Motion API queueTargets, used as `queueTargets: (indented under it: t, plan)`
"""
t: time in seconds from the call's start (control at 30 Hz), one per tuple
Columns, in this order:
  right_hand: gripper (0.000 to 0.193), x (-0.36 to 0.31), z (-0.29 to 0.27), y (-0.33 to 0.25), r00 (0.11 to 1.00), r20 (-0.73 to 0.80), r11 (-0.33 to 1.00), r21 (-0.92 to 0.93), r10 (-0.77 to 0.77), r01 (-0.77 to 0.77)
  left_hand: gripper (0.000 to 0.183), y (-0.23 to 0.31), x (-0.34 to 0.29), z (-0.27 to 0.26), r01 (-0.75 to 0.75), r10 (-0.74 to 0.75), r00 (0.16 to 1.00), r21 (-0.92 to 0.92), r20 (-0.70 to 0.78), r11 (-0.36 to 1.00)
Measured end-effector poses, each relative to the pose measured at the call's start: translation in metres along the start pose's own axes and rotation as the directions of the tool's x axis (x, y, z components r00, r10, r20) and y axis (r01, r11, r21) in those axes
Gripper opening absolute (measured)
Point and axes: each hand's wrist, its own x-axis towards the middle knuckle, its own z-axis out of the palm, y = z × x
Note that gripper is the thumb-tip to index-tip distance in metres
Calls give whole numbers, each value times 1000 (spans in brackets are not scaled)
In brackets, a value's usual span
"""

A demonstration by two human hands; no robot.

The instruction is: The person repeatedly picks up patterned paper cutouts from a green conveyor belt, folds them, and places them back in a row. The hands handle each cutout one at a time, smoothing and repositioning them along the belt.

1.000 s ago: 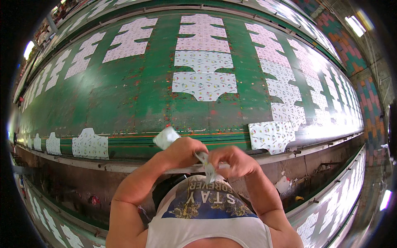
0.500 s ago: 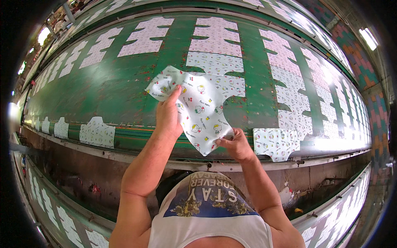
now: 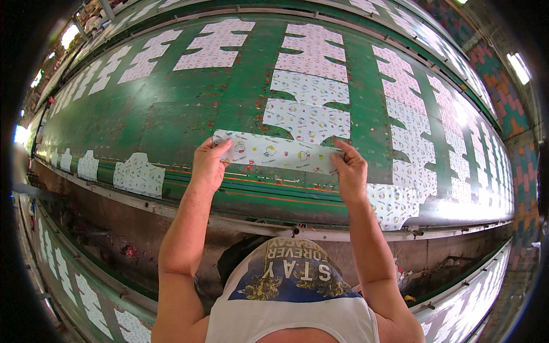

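Green table (image 3: pixel 171 108): printed pieces (image 3: pixel 309 117) atop | left hand (image 3: pixel 210 162) pinching white sheet (image 3: pixel 274 154) | right hand (image 3: pixel 353 170) pinching its opposite end

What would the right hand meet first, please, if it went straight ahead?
Past the fabric piece it holds, the right hand would probably meet the white patterned panel lying on the green table; depth is unclear.

Printed cloth pc (image 3: pixel 280 153) has been opened out: bunched near shirt (image 3: pixel 297 286) 1 s ago, held aslant ½ s ago, now pulled straight btwn L hand (image 3: pixel 210 161) & R hand (image 3: pixel 351 171), along near end of laid col of pcs (image 3: pixel 309 117); hands spread wider apart
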Motion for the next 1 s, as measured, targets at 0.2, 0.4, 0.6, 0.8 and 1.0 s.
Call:
queueTargets:
  t: [0.2, 0.4, 0.6, 0.8, 1.0]
  plan:
    - [43, -19, 21, 40, 979, 93, 969, -153, -183, 196, 24, -1, -8, -53, -90, 77, 993, 165, 86, 982]
    - [44, -59, 39, 93, 990, 131, 895, -445, 43, 20, 59, -31, -23, -105, 100, -102, 994, 618, -31, 779]
    - [43, -88, 38, 106, 992, 112, 840, -543, 50, 19, 82, -53, -39, -132, -106, 75, 994, 781, 75, 615]
    - [39, -99, 33, 104, 990, 109, 817, -577, 89, -10, 63, -52, -52, -140, -138, 53, 990, 840, 129, 525]
    - [38, -106, 34, 110, 990, 132, 864, -502, 43, 29, 50, -53, -63, -148, -312, 171, 948, 884, 268, 348]
